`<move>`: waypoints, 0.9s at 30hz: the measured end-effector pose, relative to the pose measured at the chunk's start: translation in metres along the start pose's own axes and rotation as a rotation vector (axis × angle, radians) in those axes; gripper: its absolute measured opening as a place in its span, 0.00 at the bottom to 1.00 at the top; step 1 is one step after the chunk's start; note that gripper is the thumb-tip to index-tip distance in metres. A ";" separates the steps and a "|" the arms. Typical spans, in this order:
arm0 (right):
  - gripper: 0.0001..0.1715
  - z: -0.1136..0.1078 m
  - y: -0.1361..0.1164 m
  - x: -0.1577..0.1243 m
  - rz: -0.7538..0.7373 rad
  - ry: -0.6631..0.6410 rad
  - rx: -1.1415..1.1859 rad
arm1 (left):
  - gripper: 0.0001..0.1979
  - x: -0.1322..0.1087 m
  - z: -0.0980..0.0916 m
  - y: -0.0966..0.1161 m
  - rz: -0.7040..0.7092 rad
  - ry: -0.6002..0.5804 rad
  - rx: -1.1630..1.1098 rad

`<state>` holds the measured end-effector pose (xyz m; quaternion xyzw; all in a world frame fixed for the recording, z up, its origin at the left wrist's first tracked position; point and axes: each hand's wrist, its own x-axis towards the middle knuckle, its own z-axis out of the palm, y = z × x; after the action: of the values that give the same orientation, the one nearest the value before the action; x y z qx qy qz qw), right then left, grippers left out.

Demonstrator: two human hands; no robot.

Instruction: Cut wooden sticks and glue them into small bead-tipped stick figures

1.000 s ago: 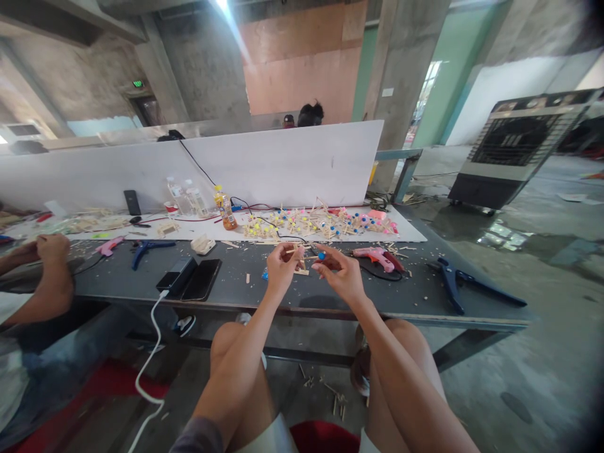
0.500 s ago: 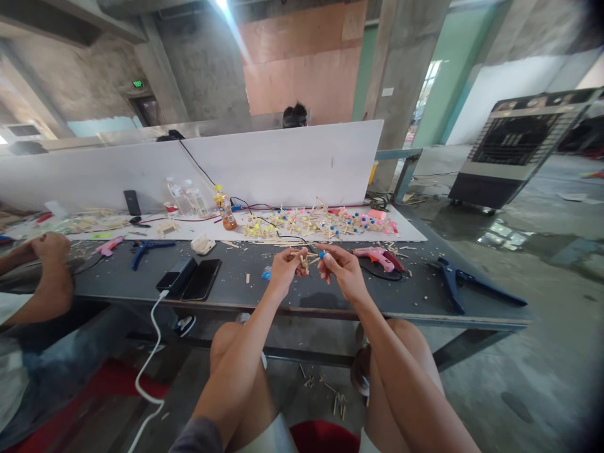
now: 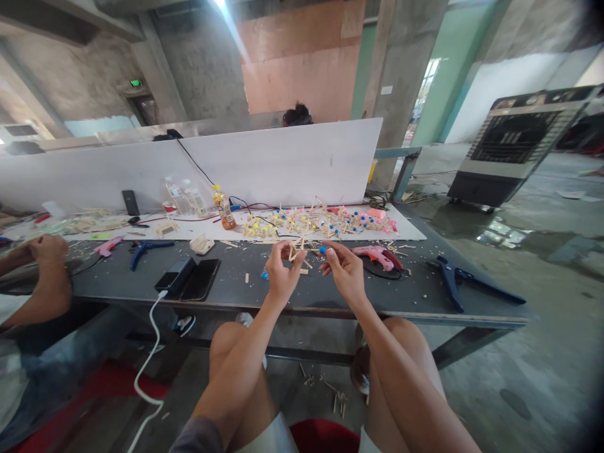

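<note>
Stick [image 3: 312, 250] crosswise, blue ball [image 3: 323, 250] toward right hand [image 3: 346, 270]

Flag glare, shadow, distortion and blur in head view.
Head view throughout: glare streaks from ceiling light; wet floor shines at right; air cooler leans, probably lens distortion; faint shadow on tabletop below left hand and right hand; wooden-stick frame joints too soft to read.
</note>
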<state>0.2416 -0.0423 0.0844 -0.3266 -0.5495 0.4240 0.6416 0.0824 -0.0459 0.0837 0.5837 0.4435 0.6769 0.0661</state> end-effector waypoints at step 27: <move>0.28 -0.004 -0.010 0.003 0.410 -0.244 0.458 | 0.20 -0.007 0.006 0.004 -0.141 -0.097 -0.272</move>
<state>0.2471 -0.0432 0.0938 -0.2246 -0.4353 0.6929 0.5291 0.0916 -0.0494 0.0813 0.5686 0.3839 0.6956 0.2132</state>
